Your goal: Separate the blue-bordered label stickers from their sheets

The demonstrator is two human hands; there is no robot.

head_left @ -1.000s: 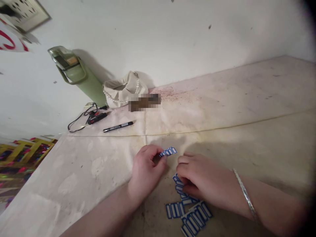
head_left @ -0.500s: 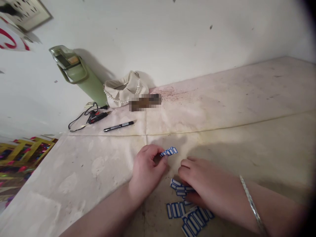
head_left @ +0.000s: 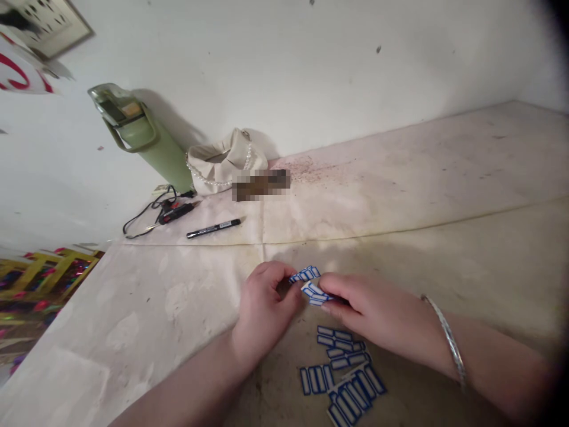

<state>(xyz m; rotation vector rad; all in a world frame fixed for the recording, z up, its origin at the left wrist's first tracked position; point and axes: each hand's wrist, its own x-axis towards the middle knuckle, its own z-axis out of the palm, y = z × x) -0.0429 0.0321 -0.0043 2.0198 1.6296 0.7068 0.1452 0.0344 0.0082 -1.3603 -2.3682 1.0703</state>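
Note:
Between thumb and fingers, my left hand (head_left: 269,296) pinches a few strips of white sticker labels with blue borders (head_left: 306,273). Just to the right, my right hand (head_left: 358,302) is closed on another small bunch of blue-bordered labels (head_left: 316,293), its edge close against the left hand's thumb. Whether the two bunches touch, I cannot tell. Below both hands, a loose pile of the same labels (head_left: 351,400) lies on the table, with several overlapping strips (head_left: 342,347) above it. The fingertips of my left hand are partly hidden behind its strips.
A black marker pen (head_left: 213,229) lies beyond my left hand, near a corded black tool (head_left: 175,212). A green bottle (head_left: 162,151) and a cream bag with pearls (head_left: 213,178) stand by the wall. A blurred-out item (head_left: 261,185) lies before the bag.
My right hand has risen from the pile with a bunch of labels and come up beside my left hand. The left hand has stayed in place with its strips.

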